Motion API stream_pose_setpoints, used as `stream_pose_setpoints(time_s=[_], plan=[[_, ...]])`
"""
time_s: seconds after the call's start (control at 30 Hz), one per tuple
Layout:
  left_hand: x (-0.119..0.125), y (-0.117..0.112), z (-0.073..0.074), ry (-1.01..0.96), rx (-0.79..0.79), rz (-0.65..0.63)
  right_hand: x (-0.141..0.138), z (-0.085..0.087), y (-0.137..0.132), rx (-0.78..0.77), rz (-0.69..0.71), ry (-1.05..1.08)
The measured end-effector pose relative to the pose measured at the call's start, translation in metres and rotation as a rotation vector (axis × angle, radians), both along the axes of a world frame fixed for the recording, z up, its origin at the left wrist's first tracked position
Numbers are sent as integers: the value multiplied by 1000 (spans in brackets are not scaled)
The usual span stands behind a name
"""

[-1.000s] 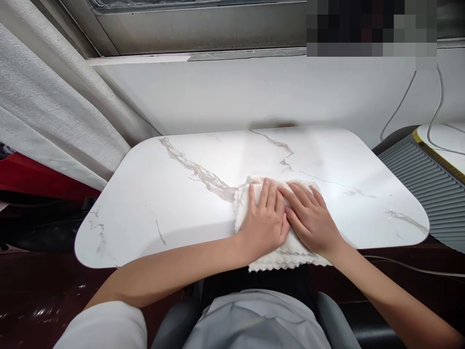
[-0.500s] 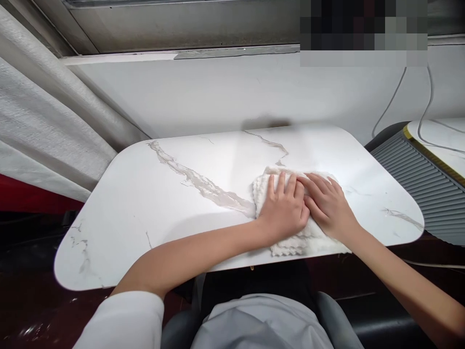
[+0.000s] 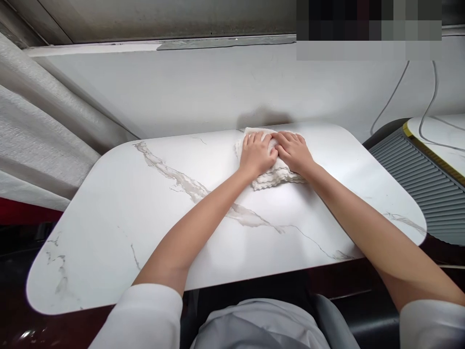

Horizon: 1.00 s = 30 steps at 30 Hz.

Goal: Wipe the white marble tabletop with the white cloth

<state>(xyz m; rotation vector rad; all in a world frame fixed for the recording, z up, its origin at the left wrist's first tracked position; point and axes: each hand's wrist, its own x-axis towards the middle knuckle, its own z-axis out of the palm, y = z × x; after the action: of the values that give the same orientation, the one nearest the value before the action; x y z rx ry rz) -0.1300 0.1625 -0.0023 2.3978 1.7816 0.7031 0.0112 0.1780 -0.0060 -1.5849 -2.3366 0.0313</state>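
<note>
A folded white cloth [image 3: 271,182] with a wavy edge lies against the white marble-patterned table [image 3: 109,194], close to its far edge. My left hand [image 3: 257,152] presses down on the left part of the cloth, its fingers bent over it and pointing away from me. Beside it, my right hand [image 3: 293,149] bears on the cloth's right part, the two hands touching near the thumbs. Both hands grip the cloth from above. The cloth's middle is mostly hidden under them.
Behind the table stands a white wall [image 3: 163,92] with a ledge above. A pale curtain [image 3: 43,126] hangs at the left. To the right is a grey ribbed panel [image 3: 417,179] below another white tabletop, with a thin cable [image 3: 428,104] running down to it.
Both hands have pushed the cloth away from me and a little to the left, from near the table's front edge to its far edge. My arms are stretched further out.
</note>
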Motion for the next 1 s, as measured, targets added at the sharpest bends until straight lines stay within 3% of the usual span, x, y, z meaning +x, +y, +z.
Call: stream_pose_setpoints(time_s=[0.3,0.57,1.0], plan=[[-7,54,0,5,0,18,-7,0,52,-20,-11,44],[13,80,-3,37,8,34,9,0,74,-30,-56,111],[52,75,-4,55,13,14,51,-7,76,58,-36,50]])
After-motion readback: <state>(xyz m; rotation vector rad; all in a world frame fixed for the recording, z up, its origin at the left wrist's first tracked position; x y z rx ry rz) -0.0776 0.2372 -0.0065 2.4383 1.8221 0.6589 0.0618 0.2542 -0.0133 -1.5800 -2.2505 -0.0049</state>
